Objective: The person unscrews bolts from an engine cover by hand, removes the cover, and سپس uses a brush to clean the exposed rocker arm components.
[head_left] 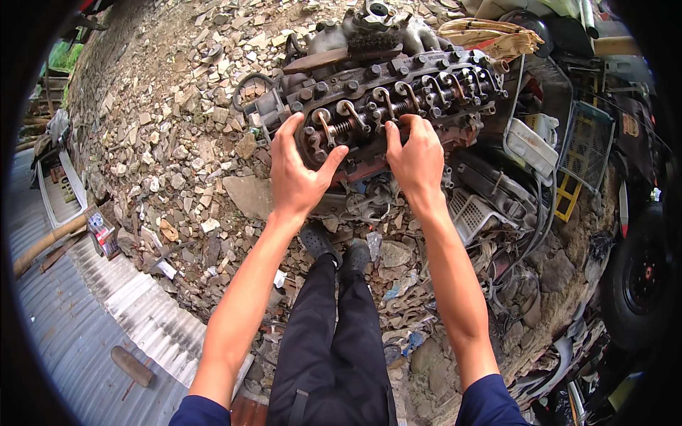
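Note:
In front of me, a greasy cylinder head (pixel 348 85) lies slanted, with a row of bolts along its far side. Along its near side runs a rocker arm assembly (pixel 383 106), with curved arms and coil springs on a shaft. My left hand (pixel 295 181) curls round the left end of this assembly, fingers on the far side and thumb on the near side. Near its middle, my right hand (pixel 418 163) closes thumb and fingertips on the assembly; the fingertips' contact is partly hidden. A dark manifold (pixel 376 35) sits behind the cylinder head.
Loose stones (pixel 156 128) cover the ground. To the right are a white plastic basket (pixel 474 216), a grey crate (pixel 588 145), cables and a tire (pixel 643 273). Corrugated metal sheets (pixel 78 319) lie at lower left, with a wooden-looking piece (pixel 133 366) on them. My shoes (pixel 320 241) stand just below.

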`<action>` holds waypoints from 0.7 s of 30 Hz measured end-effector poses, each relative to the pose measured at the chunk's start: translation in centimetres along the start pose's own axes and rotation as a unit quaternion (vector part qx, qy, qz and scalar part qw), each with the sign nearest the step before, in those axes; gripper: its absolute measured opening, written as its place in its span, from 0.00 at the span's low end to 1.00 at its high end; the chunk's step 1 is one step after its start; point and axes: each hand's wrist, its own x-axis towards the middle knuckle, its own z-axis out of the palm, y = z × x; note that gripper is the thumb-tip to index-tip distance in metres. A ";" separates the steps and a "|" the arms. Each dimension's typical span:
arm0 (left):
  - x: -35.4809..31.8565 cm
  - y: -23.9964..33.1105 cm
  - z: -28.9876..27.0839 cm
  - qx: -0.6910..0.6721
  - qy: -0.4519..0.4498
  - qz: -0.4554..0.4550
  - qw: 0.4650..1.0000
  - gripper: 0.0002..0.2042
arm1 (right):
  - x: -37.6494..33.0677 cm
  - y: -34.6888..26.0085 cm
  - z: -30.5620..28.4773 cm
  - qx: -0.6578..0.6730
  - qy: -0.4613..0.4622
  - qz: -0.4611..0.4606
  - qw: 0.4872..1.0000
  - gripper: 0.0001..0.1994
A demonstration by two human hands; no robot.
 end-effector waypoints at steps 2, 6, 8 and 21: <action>0.5 -0.2 0.7 0.000 -0.038 -0.004 0.999 0.39 | 0.5 0.8 0.3 0.003 -0.017 0.001 1.000 0.11; 0.4 -2.4 2.2 -0.026 -0.072 0.032 0.997 0.38 | 0.7 1.2 0.6 0.004 -0.033 -0.046 0.998 0.11; 0.6 -2.7 2.1 -0.011 -0.085 0.062 0.994 0.36 | 1.0 1.8 0.4 0.001 -0.039 -0.069 0.997 0.11; 0.5 -3.0 2.1 -0.057 -0.124 0.011 0.991 0.38 | 1.5 1.2 0.2 0.022 -0.033 -0.048 0.998 0.11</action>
